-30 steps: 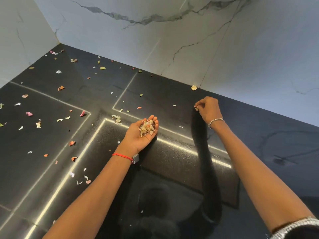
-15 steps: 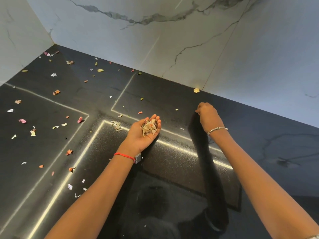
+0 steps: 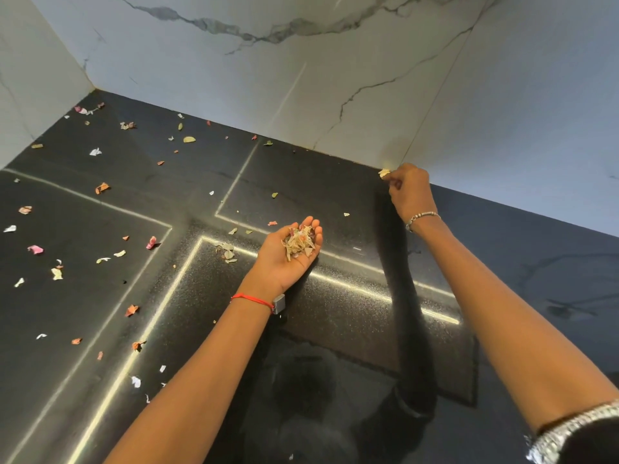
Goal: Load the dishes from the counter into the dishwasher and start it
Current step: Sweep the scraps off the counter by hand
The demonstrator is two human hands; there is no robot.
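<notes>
Scraps (image 3: pixel 102 188) of dry petal and paper lie scattered over the black polished surface (image 3: pixel 335 316), mostly on its left part. No dishes and no dishwasher are in view, so it cannot be told where they stand. The loading looks not yet begun; I judge this to be a cleaning step. The left hand (image 3: pixel 284 259) is held palm up above the surface, its fingers nearly straight and only slightly cupped, carrying a small heap of scraps (image 3: pixel 299 245). The right hand (image 3: pixel 411 195) reaches to the line where the surface meets the marble wall (image 3: pixel 335 78), and its fingertips pinch one pale scrap (image 3: pixel 384 173). Such pieces seem very light, thin and soft, and they probably tear or blow away easily. It is best to take each one by its edge with two fingertips, and to keep the cupped palm level so the heap does not spill.
</notes>
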